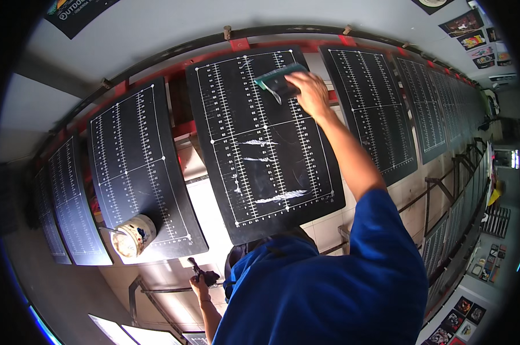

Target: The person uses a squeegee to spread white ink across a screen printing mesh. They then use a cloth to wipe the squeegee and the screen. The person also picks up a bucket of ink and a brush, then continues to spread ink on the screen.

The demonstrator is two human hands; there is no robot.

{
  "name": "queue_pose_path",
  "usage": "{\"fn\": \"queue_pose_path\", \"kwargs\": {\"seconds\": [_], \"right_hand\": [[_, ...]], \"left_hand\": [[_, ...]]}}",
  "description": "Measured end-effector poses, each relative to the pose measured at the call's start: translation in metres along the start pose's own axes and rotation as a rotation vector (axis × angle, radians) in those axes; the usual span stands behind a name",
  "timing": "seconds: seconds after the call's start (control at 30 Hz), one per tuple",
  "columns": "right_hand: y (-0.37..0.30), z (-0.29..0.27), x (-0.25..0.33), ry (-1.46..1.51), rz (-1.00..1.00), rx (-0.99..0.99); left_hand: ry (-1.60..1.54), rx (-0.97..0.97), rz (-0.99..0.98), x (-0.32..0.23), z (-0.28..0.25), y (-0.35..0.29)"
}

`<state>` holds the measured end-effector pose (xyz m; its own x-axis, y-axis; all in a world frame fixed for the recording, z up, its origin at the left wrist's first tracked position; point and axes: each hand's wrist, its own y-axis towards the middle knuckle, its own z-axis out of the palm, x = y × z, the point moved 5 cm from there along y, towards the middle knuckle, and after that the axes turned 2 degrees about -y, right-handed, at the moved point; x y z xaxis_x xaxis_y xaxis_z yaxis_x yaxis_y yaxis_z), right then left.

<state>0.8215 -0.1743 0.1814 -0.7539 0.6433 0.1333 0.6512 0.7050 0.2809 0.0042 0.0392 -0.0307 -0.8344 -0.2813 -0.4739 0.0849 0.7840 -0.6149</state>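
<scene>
Right fingers (299, 79) grip green tool (276, 76) | white-smeared black board (254, 123) | grey wall (174, 20)

1. Centre: middle board (271, 175), between left board (142, 164) and right board (368, 112).
2. Over its far right part: hand tool (280, 80), in right hand (312, 95).
3. On the left board's near end: bucket (133, 237).
4. Near, left of torso (323, 287): left hand (201, 286) around handheld object (209, 277).

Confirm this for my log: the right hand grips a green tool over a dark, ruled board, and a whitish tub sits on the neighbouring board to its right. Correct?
Not quite: the head view shows the whitish tub on the left neighbouring board. The right hand does grip a green tool over a dark, ruled board.
</scene>
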Motion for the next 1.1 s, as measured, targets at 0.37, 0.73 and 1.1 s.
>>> {"fn": "queue_pose_path", "kwargs": {"seconds": [0.37,0.73,1.1], "right_hand": [[-0.264,-0.08,0.194,0.078,0.279,0.16],[-0.091,-0.042,0.038,-0.082,0.22,0.079],[-0.297,-0.063,0.251,-0.22,0.602,0.246]], "left_hand": [[-0.167,0.105,-0.005,0.01,0.031,0.034],[-0.072,-0.009,0.057,0.023,-0.051,0.036],[-0.014,0.16,-0.022,0.121,-0.03,0.083]]}}
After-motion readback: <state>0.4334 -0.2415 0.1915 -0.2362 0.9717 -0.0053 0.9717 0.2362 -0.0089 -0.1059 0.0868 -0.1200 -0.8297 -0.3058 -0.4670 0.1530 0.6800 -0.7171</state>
